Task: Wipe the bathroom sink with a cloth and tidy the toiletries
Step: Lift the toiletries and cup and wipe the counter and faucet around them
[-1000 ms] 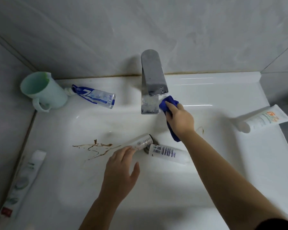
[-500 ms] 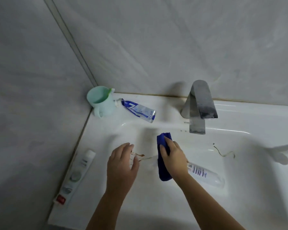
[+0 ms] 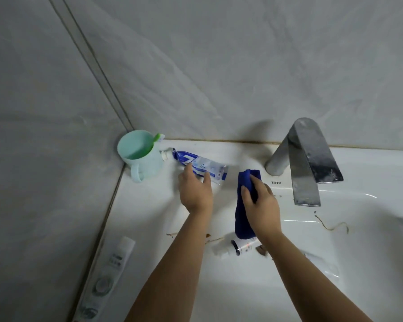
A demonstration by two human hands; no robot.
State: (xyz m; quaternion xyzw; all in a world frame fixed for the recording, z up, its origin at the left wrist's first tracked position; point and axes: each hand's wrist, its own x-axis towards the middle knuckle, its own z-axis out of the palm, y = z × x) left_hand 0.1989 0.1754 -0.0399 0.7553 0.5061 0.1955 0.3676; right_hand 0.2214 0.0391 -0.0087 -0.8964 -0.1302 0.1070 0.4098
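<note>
Right now the person's left hand [image 3: 196,192] is laid over the near end of a crumpled blue-and-white toothpaste tube [image 3: 201,167] lying on the back ledge of the white ceramic sink counter [image 3: 370,173], near its back left corner. Its fingers [image 3: 188,171] are loosely spread across the tube, touching it but not yet closed around it. The tube's long axis runs along the back edge, white cap pointing left at a pale green plastic mug [image 3: 139,156] standing just beside it, crimped tail pointing right toward the brushed metal tap [image 3: 305,159]. So the tube lies straight ahead of the left hand, crosswise to the forearm; that hand is clearly the nearer one.

The right hand [image 3: 261,203] presses a folded dark blue cloth [image 3: 246,205] against the basin's back slope, fingers closed over its upper end. Brown streaks [image 3: 330,225] remain in the bowl, and a small white tube [image 3: 241,247] lies near the drain. Another long white tube [image 3: 109,273] rests along the counter's left edge.

I'd guess the toothpaste tube gets lifted next, probably toward the mug.
</note>
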